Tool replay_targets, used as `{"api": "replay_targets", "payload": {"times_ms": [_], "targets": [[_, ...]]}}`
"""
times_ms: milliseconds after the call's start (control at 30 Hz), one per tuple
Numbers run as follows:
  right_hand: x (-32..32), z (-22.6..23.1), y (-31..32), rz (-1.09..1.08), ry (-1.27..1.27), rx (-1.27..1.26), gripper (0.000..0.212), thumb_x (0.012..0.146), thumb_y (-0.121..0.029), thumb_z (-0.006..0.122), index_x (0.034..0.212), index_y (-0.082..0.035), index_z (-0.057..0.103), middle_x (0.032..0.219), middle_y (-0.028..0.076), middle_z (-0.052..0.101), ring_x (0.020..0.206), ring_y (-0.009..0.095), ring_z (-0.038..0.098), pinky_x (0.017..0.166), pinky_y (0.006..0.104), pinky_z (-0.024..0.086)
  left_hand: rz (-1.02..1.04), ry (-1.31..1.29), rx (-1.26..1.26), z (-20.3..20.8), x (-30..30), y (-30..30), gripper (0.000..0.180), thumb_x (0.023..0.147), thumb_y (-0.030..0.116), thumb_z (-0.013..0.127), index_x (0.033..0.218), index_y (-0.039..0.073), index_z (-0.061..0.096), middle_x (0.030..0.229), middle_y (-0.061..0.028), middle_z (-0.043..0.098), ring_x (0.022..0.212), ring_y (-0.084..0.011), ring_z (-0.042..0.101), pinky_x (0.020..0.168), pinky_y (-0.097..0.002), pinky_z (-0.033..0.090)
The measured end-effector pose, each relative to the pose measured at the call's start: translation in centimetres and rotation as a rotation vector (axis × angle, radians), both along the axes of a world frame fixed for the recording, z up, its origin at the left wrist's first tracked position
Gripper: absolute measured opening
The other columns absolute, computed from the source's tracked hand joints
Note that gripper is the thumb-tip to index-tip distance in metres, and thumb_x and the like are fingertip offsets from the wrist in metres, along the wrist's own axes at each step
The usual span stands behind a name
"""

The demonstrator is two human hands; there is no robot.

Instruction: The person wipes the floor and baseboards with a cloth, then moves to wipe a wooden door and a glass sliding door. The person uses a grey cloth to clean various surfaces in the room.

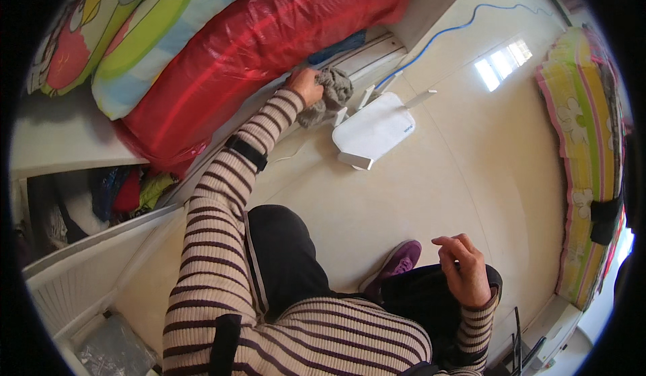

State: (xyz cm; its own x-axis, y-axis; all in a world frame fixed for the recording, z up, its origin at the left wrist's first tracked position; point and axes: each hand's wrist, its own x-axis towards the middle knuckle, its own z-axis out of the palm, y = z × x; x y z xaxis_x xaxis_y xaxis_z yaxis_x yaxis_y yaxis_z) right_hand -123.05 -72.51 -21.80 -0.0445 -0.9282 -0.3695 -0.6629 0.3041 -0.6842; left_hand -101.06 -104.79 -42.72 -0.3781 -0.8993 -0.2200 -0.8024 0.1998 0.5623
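Observation:
My left hand (306, 87) is closed on a crumpled grey cloth (334, 88), reaching out beside the low white cabinet edge. Just right of the cloth, a white router (374, 128) with several antennas lies on the floor, and the cloth hangs close to its antennas. My right hand (465, 272) is raised above my right knee, its fingers loosely bent and apart, with nothing in it. Part of my left fingers is hidden behind the cloth.
A red shiny bundle (262, 40) and patterned bedding (151, 46) fill the shelf at upper left. Below, an open drawer (94, 238) holds clothes. A blue cable (447, 31) runs across the pale tiled floor (464, 140). Striped floral bedding (577, 167) stands at right.

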Motion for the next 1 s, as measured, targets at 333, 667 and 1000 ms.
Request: {"api": "replay_targets", "payload": {"times_ms": [333, 667, 1000], "targets": [[-0.8, -1.8, -2.2, 0.061, -0.032, -0.045, 0.019, 0.077, 0.003, 0.05, 0.094, -0.002, 0.056, 0.076, 0.012, 0.05, 0.059, 0.02, 0.052, 0.053, 0.0275, 0.042, 0.041, -0.168, -0.154, 1.1, 14.1, 9.5, 0.041, 0.068, 0.011, 0.056, 0.108, 0.001, 0.052, 0.104, -0.0262, 0.048, 0.093, -0.0376, 0.05, 0.08, -0.04, 0.041], [-3.1, -3.1, -3.8, 0.139, -0.096, 0.0, 0.021, 0.075, 0.003, 0.051, 0.094, -0.002, 0.056, 0.078, 0.012, 0.051, 0.06, 0.023, 0.053, 0.055, 0.0294, 0.043, 0.076, -0.223, -0.076, 1.7, 11.0, 10.1, 0.045, 0.067, 0.008, 0.061, 0.11, 0.002, 0.049, 0.112, -0.0274, 0.045, 0.105, -0.0385, 0.044, 0.09, -0.0389, 0.037], [-2.6, -4.4, -5.6, 0.277, -0.108, -0.035, 0.019, 0.077, 0.003, 0.05, 0.094, -0.002, 0.056, 0.077, 0.013, 0.051, 0.061, 0.024, 0.053, 0.055, 0.0303, 0.044, -0.058, -0.158, -0.431, -1.0, -0.2, 5.7, 0.018, 0.07, 0.01, 0.053, 0.087, 0.009, 0.052, 0.104, -0.0195, 0.048, 0.069, -0.0366, 0.058, 0.059, -0.0446, 0.048]]}}
